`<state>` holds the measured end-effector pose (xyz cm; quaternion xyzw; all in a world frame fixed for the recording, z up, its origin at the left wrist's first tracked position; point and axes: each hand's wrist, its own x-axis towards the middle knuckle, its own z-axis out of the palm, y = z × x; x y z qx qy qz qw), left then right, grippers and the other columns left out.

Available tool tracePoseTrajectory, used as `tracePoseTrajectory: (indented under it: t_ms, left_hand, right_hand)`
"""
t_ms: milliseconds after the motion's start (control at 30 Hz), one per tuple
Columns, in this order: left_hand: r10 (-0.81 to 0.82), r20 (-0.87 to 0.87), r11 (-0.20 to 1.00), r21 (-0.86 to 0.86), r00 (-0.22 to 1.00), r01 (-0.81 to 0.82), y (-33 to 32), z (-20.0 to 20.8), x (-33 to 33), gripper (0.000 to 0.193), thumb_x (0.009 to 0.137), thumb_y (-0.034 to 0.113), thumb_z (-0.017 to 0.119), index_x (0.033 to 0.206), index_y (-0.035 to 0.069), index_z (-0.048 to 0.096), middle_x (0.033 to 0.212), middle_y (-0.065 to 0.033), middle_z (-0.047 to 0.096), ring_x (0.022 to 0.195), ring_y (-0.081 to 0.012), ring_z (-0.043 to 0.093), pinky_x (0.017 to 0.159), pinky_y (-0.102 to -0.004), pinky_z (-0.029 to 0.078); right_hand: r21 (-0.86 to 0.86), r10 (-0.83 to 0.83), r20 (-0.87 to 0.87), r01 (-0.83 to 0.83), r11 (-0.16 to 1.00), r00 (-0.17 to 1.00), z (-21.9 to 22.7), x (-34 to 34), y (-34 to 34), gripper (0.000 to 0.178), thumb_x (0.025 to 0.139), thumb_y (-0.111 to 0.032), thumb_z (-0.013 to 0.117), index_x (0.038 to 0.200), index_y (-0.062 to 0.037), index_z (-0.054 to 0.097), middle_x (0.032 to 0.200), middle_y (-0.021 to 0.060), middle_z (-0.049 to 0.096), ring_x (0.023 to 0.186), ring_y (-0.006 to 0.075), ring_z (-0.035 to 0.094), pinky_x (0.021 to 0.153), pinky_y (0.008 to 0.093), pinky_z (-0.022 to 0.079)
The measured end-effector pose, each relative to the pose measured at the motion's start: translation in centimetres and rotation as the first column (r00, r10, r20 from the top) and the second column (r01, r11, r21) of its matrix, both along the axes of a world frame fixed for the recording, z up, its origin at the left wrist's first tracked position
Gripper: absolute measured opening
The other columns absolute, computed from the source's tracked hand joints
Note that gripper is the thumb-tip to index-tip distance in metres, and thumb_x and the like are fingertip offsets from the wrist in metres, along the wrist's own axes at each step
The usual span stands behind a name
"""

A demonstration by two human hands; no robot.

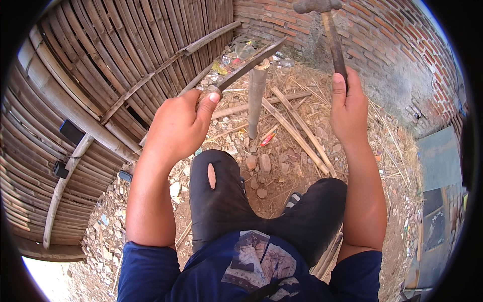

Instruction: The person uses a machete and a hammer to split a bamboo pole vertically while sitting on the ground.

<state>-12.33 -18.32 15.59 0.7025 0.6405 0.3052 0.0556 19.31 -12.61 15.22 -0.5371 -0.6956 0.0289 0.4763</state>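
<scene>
My left hand [183, 123] is closed round the handle of a machete [251, 63], its dark blade slanting up and to the right. The blade lies across or just behind the cut top of an upright bamboo piece [257, 95]; whether they touch, I cannot tell. Pale wood or fibre shows at that top end, and the lower end stands on the ground. On the right, my right hand [349, 103] grips a hammer [335, 48] by its wooden handle. The hammer is raised, with its metal head at the top edge of the view, apart from the machete.
Split bamboo strips [297, 128] lie beyond my knees among straw, stones and a red wrapper [268, 138]. A bamboo slat wall [126, 45] stands on the left with a dark device [71, 132] on it. A brick wall [392, 55] rises behind on the right.
</scene>
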Motion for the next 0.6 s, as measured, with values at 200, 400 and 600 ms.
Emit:
tracePoseTrajectory:
  t_ms: [200,400,600]
  left_hand:
    - [0.008,0.003,1.000,0.006,1.000,-0.008,-0.3,-0.3,-0.2,0.060,0.109,0.050,0.050,0.091,-0.005,0.064,0.065,-0.0209,0.056,0.063,-0.0359,0.057,0.065,-0.0475,0.046]
    - [0.006,0.037,1.000,-0.012,0.999,-0.005,-0.4,0.0,0.1,0.054,0.107,0.044,0.054,0.086,-0.004,0.064,0.075,-0.0300,0.064,0.079,-0.0510,0.065,0.073,-0.0566,0.049]
    - [0.024,0.031,1.000,-0.020,0.999,-0.024,-0.3,0.2,0.0,0.055,0.106,0.045,0.054,0.084,-0.005,0.065,0.074,-0.0298,0.064,0.079,-0.0507,0.065,0.072,-0.0565,0.050]
  right_hand:
    - [-0.110,0.001,0.186,0.020,0.994,0.983,2.4,-0.2,-0.4,0.043,0.109,-0.042,0.053,0.126,-0.0036,0.061,0.079,0.0153,0.067,0.073,0.0327,0.066,0.069,0.0451,0.050]
    - [0.004,0.025,0.025,-0.025,1.000,0.999,1.1,0.0,-0.2,0.043,0.109,-0.043,0.053,0.124,-0.0034,0.062,0.078,0.0160,0.067,0.072,0.0340,0.066,0.068,0.0454,0.050]
    - [-0.122,0.048,0.162,-0.028,0.992,0.986,2.4,0.1,-0.3,0.045,0.110,-0.044,0.052,0.122,-0.0014,0.062,0.078,0.0147,0.065,0.069,0.0279,0.063,0.066,0.0412,0.048]
